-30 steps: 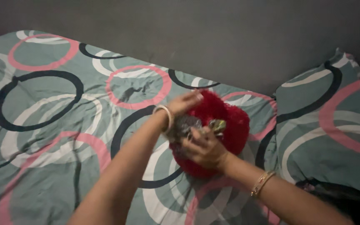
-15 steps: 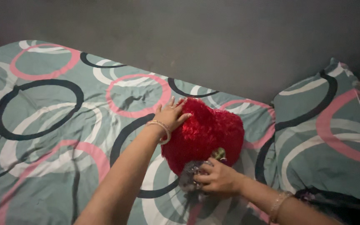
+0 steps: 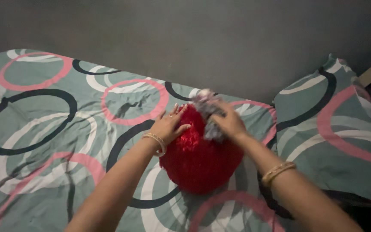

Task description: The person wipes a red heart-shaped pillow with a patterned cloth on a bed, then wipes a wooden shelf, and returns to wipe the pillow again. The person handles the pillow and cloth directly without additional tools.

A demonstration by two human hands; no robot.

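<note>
My left hand (image 3: 168, 126) lies open on the red cushion (image 3: 198, 161), mid-frame; my right hand (image 3: 229, 122) grips a grey tuft (image 3: 206, 107). Tugging it hard could tear it.

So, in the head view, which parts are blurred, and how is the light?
Head view: light is dim and flat, no glare. The right hand and the grey cloth it grips are motion-blurred; the left hand, resting on the red fluffy cushion, is sharper. The bedsheet pattern stays readable.

Both hands (image 3: 168, 125) on red fluffy cushion (image 3: 198, 159)
</note>
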